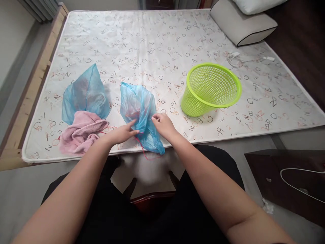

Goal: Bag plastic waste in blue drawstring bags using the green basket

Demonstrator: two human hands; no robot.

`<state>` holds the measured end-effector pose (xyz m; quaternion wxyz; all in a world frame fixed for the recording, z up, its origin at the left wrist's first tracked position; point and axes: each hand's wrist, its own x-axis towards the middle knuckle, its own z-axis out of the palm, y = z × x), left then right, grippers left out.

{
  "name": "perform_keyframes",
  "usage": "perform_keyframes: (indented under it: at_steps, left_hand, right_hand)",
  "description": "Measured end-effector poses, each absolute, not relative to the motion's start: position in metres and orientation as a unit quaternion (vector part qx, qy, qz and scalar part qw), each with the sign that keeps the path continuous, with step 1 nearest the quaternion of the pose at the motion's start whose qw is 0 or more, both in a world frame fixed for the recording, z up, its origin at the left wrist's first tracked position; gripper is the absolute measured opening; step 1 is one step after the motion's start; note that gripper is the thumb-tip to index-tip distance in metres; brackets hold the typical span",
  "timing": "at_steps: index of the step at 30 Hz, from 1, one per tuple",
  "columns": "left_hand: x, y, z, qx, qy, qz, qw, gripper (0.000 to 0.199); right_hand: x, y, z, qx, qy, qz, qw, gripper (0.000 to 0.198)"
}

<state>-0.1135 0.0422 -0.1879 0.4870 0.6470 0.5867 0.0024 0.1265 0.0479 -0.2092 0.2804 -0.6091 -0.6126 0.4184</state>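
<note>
Blue bag [144, 113] between left hand [121, 134], fingers apart, and right hand [164, 126], fingers curled, grip unclear.

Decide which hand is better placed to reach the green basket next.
Probably the right hand: it is nearer the green basket, while the left hand is farther off, across the blue bag between them.

My left hand [124, 133] and right hand [164, 126] touch a crinkly blue bag [138, 101], left of the green basket [213, 84]. Farther left of the basket, I see another blue bag [86, 93] and a pink cloth [81, 132]. A gray cushion [242, 25] sits behind the basket, all on the mattress [175, 47].
</note>
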Motion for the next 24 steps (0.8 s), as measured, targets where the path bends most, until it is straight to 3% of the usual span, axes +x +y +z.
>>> perform_keyframes:
  at_steps: [2, 4, 7, 10, 12, 16, 18, 22, 24]
  left_hand:
    - [-0.104, 0.035, -0.189, 0.688, 0.514, -0.14, 0.492, 0.05]
    - [-0.093, 0.028, -0.191, 0.701, 0.456, -0.245, 0.491, 0.038]
    - [-0.083, 0.024, -0.188, 0.693, 0.421, -0.29, 0.508, 0.047]
    - [-0.089, 0.031, -0.18, 0.673, 0.451, -0.242, 0.533, 0.054]
    - [-0.101, 0.04, -0.176, 0.64, 0.519, -0.153, 0.545, 0.057]
    - [-0.117, 0.056, -0.183, 0.54, 0.696, 0.156, 0.447, 0.055]
    - [-0.113, 0.057, -0.193, 0.532, 0.709, 0.235, 0.399, 0.057]
    - [-0.087, 0.042, -0.214, 0.627, 0.631, 0.221, 0.4, 0.094]
    - [-0.077, 0.033, -0.22, 0.676, 0.596, 0.176, 0.395, 0.097]
  right_hand:
    - [0.129, 0.052, -0.214, -0.639, -0.584, 0.386, 0.319, 0.037]
    - [0.13, 0.055, -0.216, -0.647, -0.555, 0.394, 0.343, 0.062]
    - [0.13, 0.053, -0.212, -0.615, -0.571, 0.421, 0.345, 0.091]
    - [0.129, 0.047, -0.207, -0.555, -0.628, 0.468, 0.28, 0.102]
    - [0.128, 0.043, -0.206, -0.52, -0.668, 0.496, 0.196, 0.092]
    - [0.124, 0.037, -0.203, -0.457, -0.736, 0.5, 0.026, 0.035]
    - [0.119, 0.033, -0.202, -0.434, -0.75, 0.498, -0.03, 0.016]
    - [0.108, 0.023, -0.206, -0.342, -0.749, 0.559, -0.095, 0.021]
    - [0.106, 0.021, -0.208, -0.287, -0.742, 0.596, -0.106, 0.023]
